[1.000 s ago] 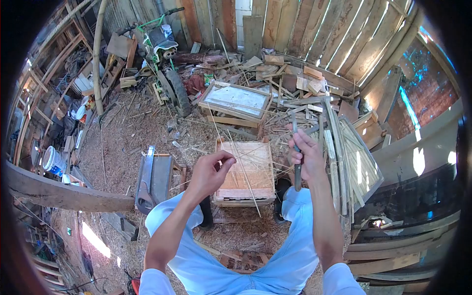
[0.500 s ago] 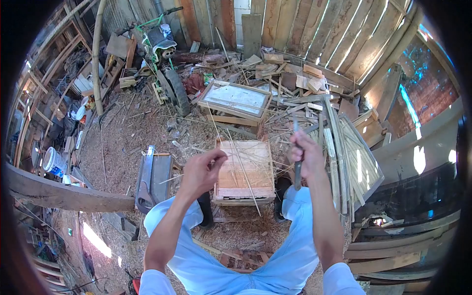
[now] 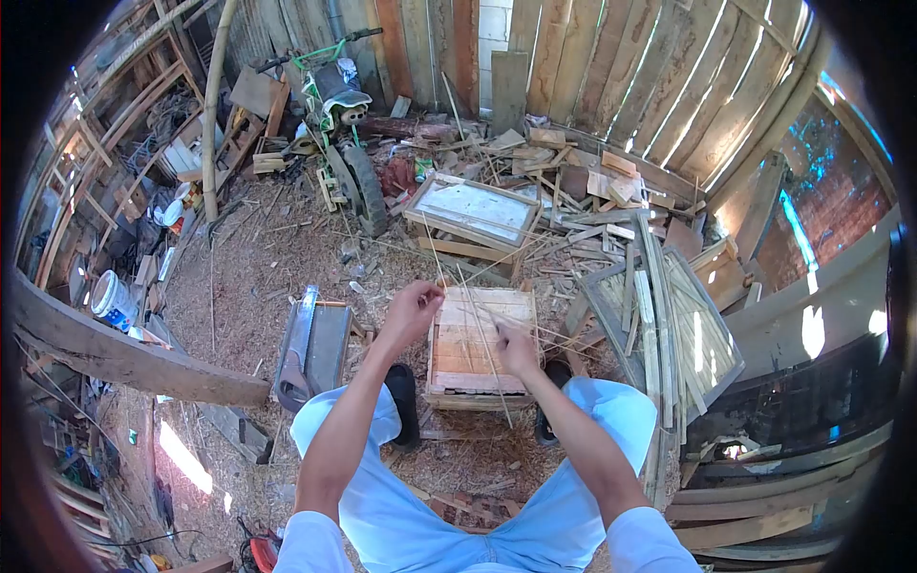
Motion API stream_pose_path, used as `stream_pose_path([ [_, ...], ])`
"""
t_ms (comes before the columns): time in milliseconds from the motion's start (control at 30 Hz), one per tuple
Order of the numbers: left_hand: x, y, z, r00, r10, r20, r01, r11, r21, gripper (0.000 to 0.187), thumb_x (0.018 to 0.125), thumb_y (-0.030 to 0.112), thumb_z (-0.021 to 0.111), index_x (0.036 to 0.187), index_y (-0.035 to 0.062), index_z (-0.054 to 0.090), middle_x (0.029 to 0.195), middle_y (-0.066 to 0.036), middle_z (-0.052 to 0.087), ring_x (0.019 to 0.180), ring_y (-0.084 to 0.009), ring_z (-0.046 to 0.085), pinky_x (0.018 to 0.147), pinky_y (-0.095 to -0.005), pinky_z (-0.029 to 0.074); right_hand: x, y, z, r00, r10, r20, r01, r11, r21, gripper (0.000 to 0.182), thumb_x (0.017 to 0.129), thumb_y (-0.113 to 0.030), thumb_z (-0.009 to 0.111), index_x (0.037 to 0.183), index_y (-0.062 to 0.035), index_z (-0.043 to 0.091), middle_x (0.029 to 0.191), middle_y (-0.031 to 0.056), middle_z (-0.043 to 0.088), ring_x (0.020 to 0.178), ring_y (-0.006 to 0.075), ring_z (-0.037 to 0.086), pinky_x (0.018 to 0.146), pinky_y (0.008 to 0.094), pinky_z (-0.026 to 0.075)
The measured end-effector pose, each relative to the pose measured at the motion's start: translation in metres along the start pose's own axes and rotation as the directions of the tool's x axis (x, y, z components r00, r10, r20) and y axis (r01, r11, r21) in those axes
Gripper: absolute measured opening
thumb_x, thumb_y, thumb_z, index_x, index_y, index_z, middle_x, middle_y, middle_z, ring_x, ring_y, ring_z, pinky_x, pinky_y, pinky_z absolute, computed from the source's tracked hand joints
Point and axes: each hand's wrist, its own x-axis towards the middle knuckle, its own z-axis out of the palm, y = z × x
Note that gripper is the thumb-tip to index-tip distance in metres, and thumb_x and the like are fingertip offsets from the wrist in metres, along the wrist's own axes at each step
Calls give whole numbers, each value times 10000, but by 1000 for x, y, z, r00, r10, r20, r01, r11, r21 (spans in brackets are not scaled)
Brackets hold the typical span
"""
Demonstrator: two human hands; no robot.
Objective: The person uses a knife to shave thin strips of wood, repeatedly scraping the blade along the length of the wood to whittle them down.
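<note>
- While L hand (image 3: 415, 310) is hovering at 10 o'clock of the box (image 3: 457, 377), its thumb + fingertips are meeting; can't tell if a strip is sitting btwn them.
- R hand (image 3: 519, 349) is closing round a slim tool, prob. a knife (image 3: 486, 314); grip is hiding the handle, blade is looking blurred, pointing approx. 10 o'clock.
- Box is standing btwn the shoes (image 3: 404, 406), at 12 o'clock of the person; loose strips (image 3: 485, 346) are lying across its top, one overhanging at 6 o'clock.
- Risk: blade is aiming twd L hand's side, so a slip could be nicking those fingers; cause wd be a snag or too much push.
- Risk: strips are crossing loosely, so a sleeve or wrist brushing them could be knocking some off.
- Risk: a strip could be splitting if the edge is biting too deep.
- Saw (image 3: 304, 344) is lying at 9 o'clock, well apart from both hands; low risk unless the L knee is swinging out onto it.
</note>
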Motion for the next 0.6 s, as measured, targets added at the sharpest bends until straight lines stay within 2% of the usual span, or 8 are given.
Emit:
stream_pose_path([
  [67,0,4,1,999,-19,38,17,999,36,130,830,124,628,917,32,657,854,-124,636,734,-260,605,682,-363,476,-5,22,31,993,-110,-30,105,985,-137,389,815,-9,490,1196,-7,569,884,186,668,820,352,632,736,401,488],
  [167,1,-3,-2,998,3,61,-12,991,137,119,827,122,617,897,32,651,854,-124,623,791,-297,602,713,-393,470,-6,33,54,883,-301,-360,300,952,-61,338,795,0,494,1119,9,588,887,239,644,833,422,615,755,453,489],
  [233,-1,-8,-1,997,49,52,-58,980,190,113,824,121,612,885,32,647,857,-124,616,826,-318,599,733,-410,467,-11,13,30,999,-52,-1,52,998,-39,281,796,-21,508,1059,8,604,932,263,632,864,436,614,787,478,491],
  [333,0,-11,-5,996,81,45,-90,964,252,103,815,124,608,867,43,643,866,-125,602,880,-342,584,761,-439,459,-15,-22,6,981,192,14,-187,967,-172,304,781,-40,539,1076,-1,602,898,238,646,856,414,625,759,487,492],
  [433,0,-10,-9,986,157,49,-163,902,401,94,804,128,615,862,64,652,868,-117,602,879,-324,584,760,-440,461,-21,-80,-47,981,192,-14,-189,943,-276,367,817,-185,626,1158,-52,606,976,210,649,890,373,631,750,451,503],
  [467,-1,-8,-9,984,164,63,-175,896,409,90,800,131,618,855,71,656,859,-106,600,876,-311,581,761,-435,457,-21,-76,-52,982,-54,-179,-1,955,-295,377,806,-163,637,1172,-75,606,952,164,655,888,326,629,769,433,482],
  [500,0,-5,-10,982,171,73,-186,890,416,85,795,135,621,848,79,659,851,-94,597,873,-297,578,762,-429,452,-18,-89,-65,981,-65,-183,6,952,-305,377,806,-163,637,1172,-75,606,952,164,655,888,326,629,769,433,482],
  [600,0,9,-4,931,353,93,-361,857,368,85,793,149,627,841,85,659,842,-66,591,857,-275,572,763,-403,445,-12,-130,-106,767,-598,-232,437,752,-493,374,787,-39,552,1156,-78,607,960,92,640,939,258,586,877,398,412],
])
